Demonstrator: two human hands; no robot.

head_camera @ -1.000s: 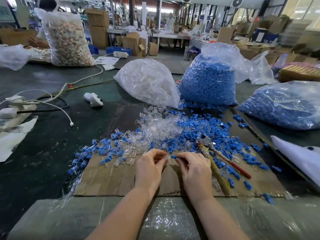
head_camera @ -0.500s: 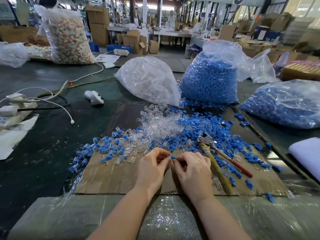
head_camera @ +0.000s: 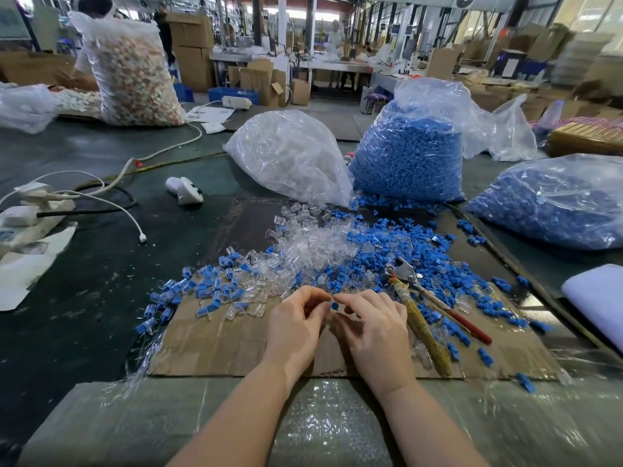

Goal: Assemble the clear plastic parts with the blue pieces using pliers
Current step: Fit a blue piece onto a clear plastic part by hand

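Hands at mid-fit: your left hand point(head_camera: 296, 323) and right hand point(head_camera: 372, 326) have closed together since a second ago, fingers point(head_camera: 344, 299) pinching a blue piece point(head_camera: 334, 305) above the cardboard point(head_camera: 219, 345), its clear mate hidden, while the pliers point(head_camera: 421, 298) remain unused alongside on the tabletop point(head_camera: 84, 281).

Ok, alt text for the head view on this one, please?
Two hands meet over a cardboard sheet, the right hand pinching a blue piece that the left hand touches. Loose clear and blue parts lie scattered beyond, pliers lie unused at right, and bags of parts stand behind.
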